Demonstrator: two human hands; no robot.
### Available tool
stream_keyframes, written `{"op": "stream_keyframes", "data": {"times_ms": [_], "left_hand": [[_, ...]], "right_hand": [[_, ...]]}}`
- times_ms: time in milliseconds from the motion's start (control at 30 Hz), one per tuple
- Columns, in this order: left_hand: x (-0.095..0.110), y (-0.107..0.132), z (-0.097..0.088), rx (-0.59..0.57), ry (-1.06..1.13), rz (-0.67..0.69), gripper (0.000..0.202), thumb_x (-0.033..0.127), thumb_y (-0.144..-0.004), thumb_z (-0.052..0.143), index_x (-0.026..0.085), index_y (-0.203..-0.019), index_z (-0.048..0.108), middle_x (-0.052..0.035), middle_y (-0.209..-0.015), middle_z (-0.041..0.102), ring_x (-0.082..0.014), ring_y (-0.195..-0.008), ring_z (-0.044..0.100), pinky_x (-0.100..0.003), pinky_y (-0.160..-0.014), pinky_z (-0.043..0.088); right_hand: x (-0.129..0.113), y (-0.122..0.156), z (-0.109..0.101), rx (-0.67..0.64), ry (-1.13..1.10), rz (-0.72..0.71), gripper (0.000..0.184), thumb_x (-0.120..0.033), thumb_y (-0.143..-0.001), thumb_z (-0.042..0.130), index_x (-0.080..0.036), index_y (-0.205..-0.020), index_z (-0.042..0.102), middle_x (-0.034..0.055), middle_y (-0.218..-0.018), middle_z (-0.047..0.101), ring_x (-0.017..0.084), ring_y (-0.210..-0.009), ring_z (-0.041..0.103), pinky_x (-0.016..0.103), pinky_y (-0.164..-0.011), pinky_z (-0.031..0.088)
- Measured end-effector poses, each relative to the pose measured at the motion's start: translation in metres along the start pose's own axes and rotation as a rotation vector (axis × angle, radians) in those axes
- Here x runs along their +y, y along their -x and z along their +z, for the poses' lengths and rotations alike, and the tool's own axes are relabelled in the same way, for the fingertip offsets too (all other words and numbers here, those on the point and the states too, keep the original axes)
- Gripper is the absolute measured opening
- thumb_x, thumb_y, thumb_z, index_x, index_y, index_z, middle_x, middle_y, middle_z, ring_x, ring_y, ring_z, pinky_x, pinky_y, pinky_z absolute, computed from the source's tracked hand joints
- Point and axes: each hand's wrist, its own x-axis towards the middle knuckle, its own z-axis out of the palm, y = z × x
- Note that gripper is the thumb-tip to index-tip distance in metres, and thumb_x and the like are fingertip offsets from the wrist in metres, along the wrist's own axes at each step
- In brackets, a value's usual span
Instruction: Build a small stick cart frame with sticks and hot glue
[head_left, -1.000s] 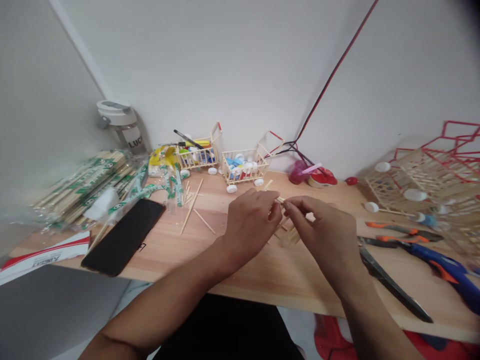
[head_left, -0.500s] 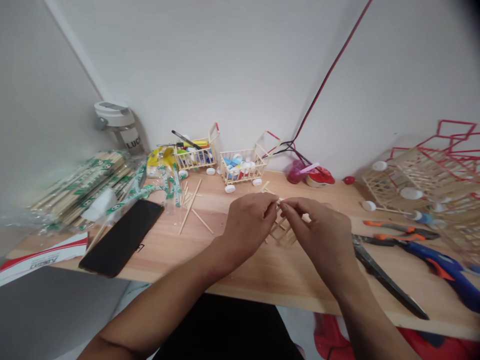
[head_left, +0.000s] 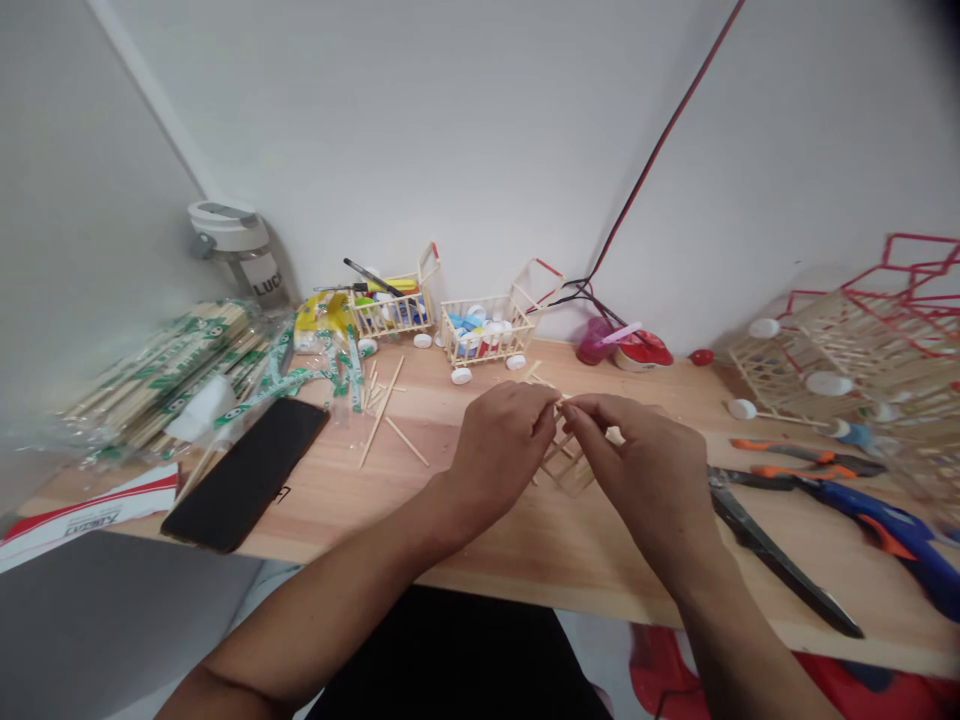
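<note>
Both of my hands meet over a small wooden stick frame (head_left: 562, 466) near the middle of the table. My left hand (head_left: 504, 440) is closed, its thumb and fingertips pinching the frame's upper part. From the other side my right hand (head_left: 637, 450) pinches the same spot, fingertips almost touching the left ones. The fingers hide much of the frame and the exact point of grip. Loose wooden sticks (head_left: 384, 410) lie to the left of my left hand. Behind the hands stands a miniature stick shopping cart (head_left: 487, 330) with white wheels, filled with small coloured pieces.
A second mini cart (head_left: 390, 310) holds pens. At left are packaged chopsticks (head_left: 165, 370), a black phone (head_left: 247, 475) and a bottle (head_left: 244, 255). To the right lie orange-handled pliers (head_left: 810, 458), a blue glue gun (head_left: 892, 535) and stacked carts (head_left: 847, 340).
The view has shifted very slightly. Both hands keep their pinch on the stick frame, with hardly any movement.
</note>
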Motion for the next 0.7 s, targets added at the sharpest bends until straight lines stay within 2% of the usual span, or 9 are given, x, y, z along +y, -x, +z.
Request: {"op": "stream_keyframes", "data": {"times_ms": [133,233,333,500,633,700], "left_hand": [[0.000,-0.004,-0.008,-0.019,0.087,-0.027,0.019,0.020,-0.095,0.056,0.020,-0.104,0.073,-0.0044,-0.096,0.078,-0.0180,-0.089,0.072,-0.030,-0.082,0.056],[-0.001,-0.007,-0.021,0.083,0.172,-0.077,0.024,0.020,-0.097,0.053,0.021,-0.114,0.070,-0.0041,-0.098,0.078,-0.0170,-0.092,0.072,-0.030,-0.084,0.055],[-0.003,-0.008,-0.029,0.148,0.194,-0.095,0.018,0.020,-0.095,0.055,0.019,-0.102,0.071,-0.0043,-0.096,0.077,-0.0163,-0.088,0.069,-0.030,-0.082,0.053],[-0.002,-0.008,-0.030,0.117,0.236,-0.096,0.013,0.020,-0.092,0.058,0.020,-0.090,0.071,-0.0033,-0.091,0.074,-0.0156,-0.082,0.063,-0.030,-0.077,0.049],[-0.004,-0.011,-0.031,0.091,0.397,-0.270,0.011,0.021,-0.089,0.061,0.018,-0.093,0.072,-0.0033,-0.089,0.073,-0.0127,-0.070,0.059,-0.025,-0.063,0.046],[-0.008,-0.013,-0.031,0.068,0.505,-0.354,0.012,0.023,-0.087,0.063,0.017,-0.094,0.072,-0.0032,-0.087,0.073,-0.0114,-0.067,0.058,-0.024,-0.061,0.046]], "right_hand": [[0.004,-0.003,-0.004,-0.016,-0.001,0.062,0.020,-0.030,-0.092,0.058,-0.022,-0.083,0.074,-0.0001,-0.076,0.076,0.018,-0.068,0.067,0.031,-0.068,0.041],[0.010,-0.007,-0.011,-0.017,-0.034,0.127,0.018,-0.031,-0.090,0.061,-0.023,-0.080,0.073,-0.0013,-0.075,0.075,0.016,-0.063,0.064,0.030,-0.066,0.041],[0.016,-0.012,-0.017,-0.014,-0.059,0.165,0.017,-0.031,-0.088,0.061,-0.023,-0.078,0.072,-0.0018,-0.072,0.073,0.015,-0.060,0.062,0.029,-0.063,0.041],[0.018,-0.017,-0.023,-0.025,-0.075,0.174,0.020,-0.033,-0.089,0.060,-0.023,-0.076,0.071,0.0000,-0.070,0.072,0.016,-0.059,0.061,0.029,-0.056,0.042],[0.018,-0.021,-0.025,-0.051,-0.128,0.158,0.022,-0.035,-0.089,0.059,-0.022,-0.074,0.070,0.0006,-0.071,0.072,0.017,-0.063,0.063,0.028,-0.056,0.045],[0.020,-0.024,-0.026,-0.083,-0.169,0.148,0.022,-0.035,-0.088,0.060,-0.022,-0.073,0.069,0.0001,-0.069,0.071,0.016,-0.060,0.062,0.027,-0.054,0.044]]}}
